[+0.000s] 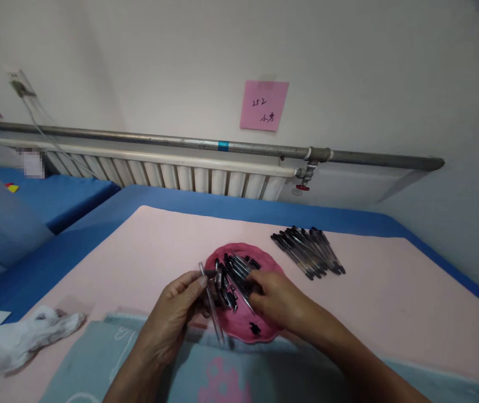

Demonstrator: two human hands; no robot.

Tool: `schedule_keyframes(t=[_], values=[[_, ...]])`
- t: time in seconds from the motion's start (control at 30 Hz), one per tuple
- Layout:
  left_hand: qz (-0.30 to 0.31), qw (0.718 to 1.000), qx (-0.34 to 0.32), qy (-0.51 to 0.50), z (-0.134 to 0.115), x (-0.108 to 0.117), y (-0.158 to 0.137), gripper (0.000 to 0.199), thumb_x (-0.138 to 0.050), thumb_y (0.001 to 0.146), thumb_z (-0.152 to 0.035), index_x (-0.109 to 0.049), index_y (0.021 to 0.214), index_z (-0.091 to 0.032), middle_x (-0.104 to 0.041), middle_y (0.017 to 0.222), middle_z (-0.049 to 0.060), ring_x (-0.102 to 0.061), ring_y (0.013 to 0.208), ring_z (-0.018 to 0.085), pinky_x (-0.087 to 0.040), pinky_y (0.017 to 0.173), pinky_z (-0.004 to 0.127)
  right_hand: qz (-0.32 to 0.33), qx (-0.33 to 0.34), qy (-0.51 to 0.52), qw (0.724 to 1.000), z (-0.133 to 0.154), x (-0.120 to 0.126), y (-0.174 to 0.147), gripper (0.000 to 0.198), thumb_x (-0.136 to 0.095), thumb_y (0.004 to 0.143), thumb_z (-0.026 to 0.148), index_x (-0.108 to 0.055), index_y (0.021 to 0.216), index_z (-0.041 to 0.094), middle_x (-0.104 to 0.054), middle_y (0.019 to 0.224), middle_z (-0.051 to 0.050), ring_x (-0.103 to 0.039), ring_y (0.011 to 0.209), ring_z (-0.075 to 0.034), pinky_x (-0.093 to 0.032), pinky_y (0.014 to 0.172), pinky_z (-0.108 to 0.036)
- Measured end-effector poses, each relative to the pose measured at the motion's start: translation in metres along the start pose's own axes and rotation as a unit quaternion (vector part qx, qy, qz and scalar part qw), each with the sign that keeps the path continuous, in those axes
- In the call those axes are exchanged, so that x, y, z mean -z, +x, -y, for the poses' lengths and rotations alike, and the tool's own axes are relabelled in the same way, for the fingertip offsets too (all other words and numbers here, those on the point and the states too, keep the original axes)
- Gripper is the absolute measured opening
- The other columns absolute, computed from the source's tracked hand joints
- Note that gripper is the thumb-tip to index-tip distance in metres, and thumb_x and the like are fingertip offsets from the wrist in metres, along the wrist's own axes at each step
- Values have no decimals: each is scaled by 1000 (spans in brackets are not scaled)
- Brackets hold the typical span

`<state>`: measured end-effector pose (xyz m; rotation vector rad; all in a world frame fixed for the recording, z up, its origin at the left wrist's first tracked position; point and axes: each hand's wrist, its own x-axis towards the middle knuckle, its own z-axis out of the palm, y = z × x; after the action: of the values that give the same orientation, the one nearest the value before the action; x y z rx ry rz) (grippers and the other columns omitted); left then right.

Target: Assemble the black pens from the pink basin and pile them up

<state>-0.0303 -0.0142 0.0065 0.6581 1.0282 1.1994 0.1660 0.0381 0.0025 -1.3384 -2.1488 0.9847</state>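
My left hand (184,299) pinches a clear pen barrel (213,305) between thumb and fingers, at the left rim of a pink plate (270,262). The tube slants, its upper end above the thumb and its lower end over the plate's near left edge. My right hand (275,296) reaches over the plate's right side with curled fingers among the pen parts; whatever lies between its fingertips is hidden. The plate holds black pen caps (225,288), clear barrels (239,266), and a small heap of tiny black pieces (255,328) near its front.
Assembled-looking black-capped pens (308,252) lie in a row right of the plate on a pale pink sheet (390,285). White crumpled cloth (33,336) lies at left. A radiator (201,173) and pipe (256,148) run along the wall behind the blue table edge (222,202).
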Motion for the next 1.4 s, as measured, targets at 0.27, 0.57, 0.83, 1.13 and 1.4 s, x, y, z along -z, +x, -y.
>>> schedule_keyframes(t=[0.27, 0.57, 0.83, 1.13, 1.4], values=[[102, 990, 38, 85, 8, -8, -6, 28, -65, 77, -40, -71, 93, -17, -63, 63, 1, -55, 52, 10, -46, 53, 24, -7, -120, 456, 882, 27, 12, 0, 18, -62, 66, 21, -55, 83, 18, -58, 51, 5, -45, 35, -7, -33, 35, -18], [115, 979, 4, 169, 11, -9, -5, 31, -65, 76, -43, -72, 95, -19, -62, 66, 0, -51, 52, 9, -42, 53, 23, -70, -89, 563, 819, 35, -6, -3, 15, -64, 69, 22, -52, 77, 18, -62, 59, 2, -54, 47, -9, -35, 35, -14], [110, 981, 8, 157, 9, -12, -7, 29, -66, 75, -42, -73, 88, -18, -58, 57, -1, -52, 47, 10, -42, 49, 23, -69, -72, 566, 819, 35, -8, -6, 12, -63, 72, 20, -53, 78, 18, -61, 60, 3, -53, 47, -7, -33, 35, -13], [119, 981, 13, 152, 9, -13, -8, 29, -66, 76, -40, -72, 89, -16, -59, 53, 0, -54, 44, 11, -41, 47, 22, -61, -90, 563, 819, 37, -7, -7, 13, -62, 72, 22, -51, 78, 19, -57, 56, 5, -50, 43, -7, -31, 34, -14], [128, 978, 19, 165, 7, -11, -9, 27, -64, 78, -38, -72, 91, -16, -56, 51, -1, -51, 43, 9, -39, 45, 21, -48, -103, 562, 819, 37, -7, -7, 15, -63, 69, 22, -51, 78, 18, -58, 60, 4, -48, 42, -5, -28, 32, -12]])
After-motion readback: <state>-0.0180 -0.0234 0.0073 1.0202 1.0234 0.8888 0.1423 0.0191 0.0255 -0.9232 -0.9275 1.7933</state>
